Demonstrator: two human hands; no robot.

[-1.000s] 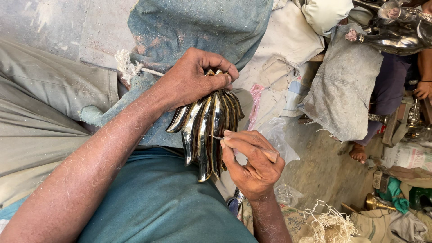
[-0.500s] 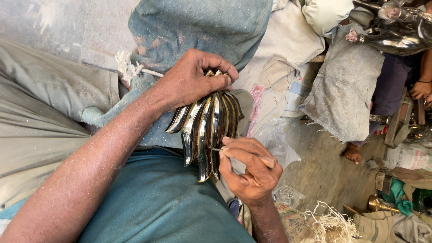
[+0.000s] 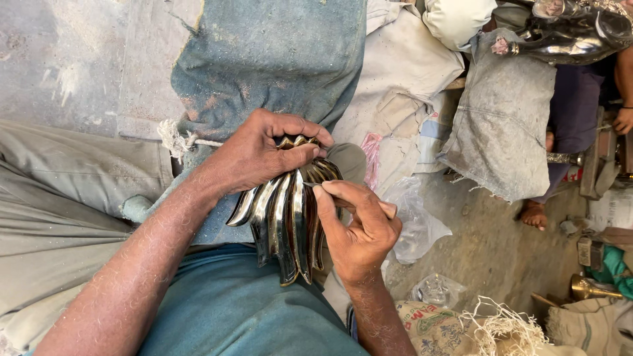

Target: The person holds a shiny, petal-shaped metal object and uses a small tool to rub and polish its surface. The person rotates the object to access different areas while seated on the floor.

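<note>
the left hand (image 3: 260,155) is gripping the top of a shiny fluted metal piece (image 3: 287,227), fingers curling over its upper scalloped edge and thumb pressing on its front. the piece is hanging down from that hand, its ribbed lobes fanning toward the near side, over the person's lap on the teal cloth (image 3: 224,310). the right hand (image 3: 359,227) is sitting just right of the piece, clenched around a thin tool (image 3: 315,185) whose tip is touching the ribs near the upper right. a blue-grey denim cloth (image 3: 277,59) is lying beyond the hands. farther right, a grey sack (image 3: 501,118) and clear plastic bag (image 3: 412,224) are lying on the dirt floor (image 3: 491,247), and another person's bare foot (image 3: 533,212) is resting there.
</note>
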